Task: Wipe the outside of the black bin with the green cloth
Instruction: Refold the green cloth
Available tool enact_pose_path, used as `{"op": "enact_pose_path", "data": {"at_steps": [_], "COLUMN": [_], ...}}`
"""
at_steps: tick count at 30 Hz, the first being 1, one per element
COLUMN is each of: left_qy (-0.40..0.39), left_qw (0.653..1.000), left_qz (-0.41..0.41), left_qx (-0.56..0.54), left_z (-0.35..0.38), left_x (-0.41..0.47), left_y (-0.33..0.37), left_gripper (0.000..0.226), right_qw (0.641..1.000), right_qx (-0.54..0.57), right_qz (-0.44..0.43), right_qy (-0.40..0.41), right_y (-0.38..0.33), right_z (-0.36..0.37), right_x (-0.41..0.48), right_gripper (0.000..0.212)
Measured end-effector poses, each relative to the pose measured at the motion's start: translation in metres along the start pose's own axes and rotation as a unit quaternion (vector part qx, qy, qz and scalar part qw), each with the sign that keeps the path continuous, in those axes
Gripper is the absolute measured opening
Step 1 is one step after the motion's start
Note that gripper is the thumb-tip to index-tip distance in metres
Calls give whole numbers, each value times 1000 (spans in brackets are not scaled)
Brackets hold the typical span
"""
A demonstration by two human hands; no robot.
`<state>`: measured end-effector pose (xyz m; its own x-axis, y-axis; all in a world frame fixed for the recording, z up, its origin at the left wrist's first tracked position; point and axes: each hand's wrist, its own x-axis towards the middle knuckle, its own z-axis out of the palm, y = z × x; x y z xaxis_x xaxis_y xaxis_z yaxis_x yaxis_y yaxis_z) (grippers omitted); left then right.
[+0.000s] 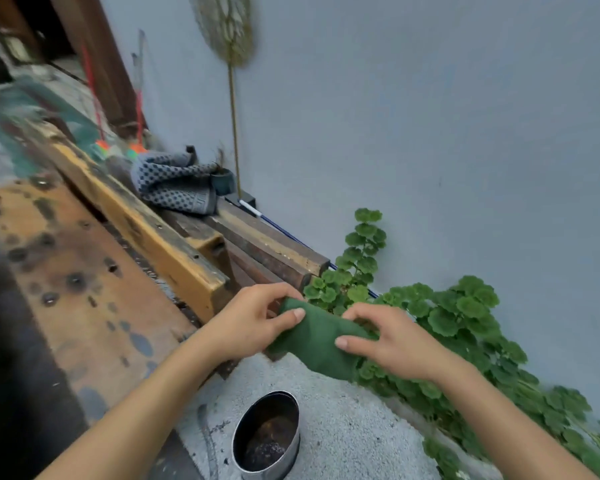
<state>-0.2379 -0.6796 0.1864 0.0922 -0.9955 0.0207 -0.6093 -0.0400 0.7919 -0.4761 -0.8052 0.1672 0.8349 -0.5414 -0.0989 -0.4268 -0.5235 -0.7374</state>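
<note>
Nearest, a metal can (266, 436) is standing on the concrete below the hands; the dangling cloth (317, 341) could dip into its dirty contents if lowered. Above it, the left hand (253, 323) and right hand (392, 344) are both pinching the cloth in mid-air, thumbs pressed against fingers, beside the wooden bench's (94, 278) corner. The black bin is nowhere showing, so wiping isn't starting yet.

Plain grey-blue wall (430, 133) above a rough concrete floor (343, 427); weathered wooden tabletop (84, 289) at left, leafy plant (465, 317) along the wall's foot
</note>
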Motion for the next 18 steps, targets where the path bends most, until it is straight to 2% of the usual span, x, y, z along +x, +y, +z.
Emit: {"op": "enact_pose_path", "data": {"at_steps": [3, 6, 9, 15, 18], "left_qy": [41, 42, 75, 158, 263], "left_qw": [998, 992, 989, 973, 919], "left_qz": [-28, -62, -97, -159, -216], "left_qx": [47, 105, 85, -58, -197], "left_z": [-37, -67, -96, -121, -125], "left_x": [-40, -81, -136, -260, -340], "left_y": [33, 55, 65, 49, 25], "left_gripper": [6, 8, 8, 8, 11], "right_qw": [1000, 998, 994, 983, 978], "right_qx": [10, -19, -42, -71, -70], "right_qz": [-27, -57, -82, -116, -129], "right_qy": [1, -24, -61, -125, -148], "right_y": [-53, -100, -152, -243, -294], "right_z": [-19, -25, -16, 52, 120], "right_x": [0, 0, -1, -3, -1], "right_gripper": [12, 11, 15, 16, 20]}}
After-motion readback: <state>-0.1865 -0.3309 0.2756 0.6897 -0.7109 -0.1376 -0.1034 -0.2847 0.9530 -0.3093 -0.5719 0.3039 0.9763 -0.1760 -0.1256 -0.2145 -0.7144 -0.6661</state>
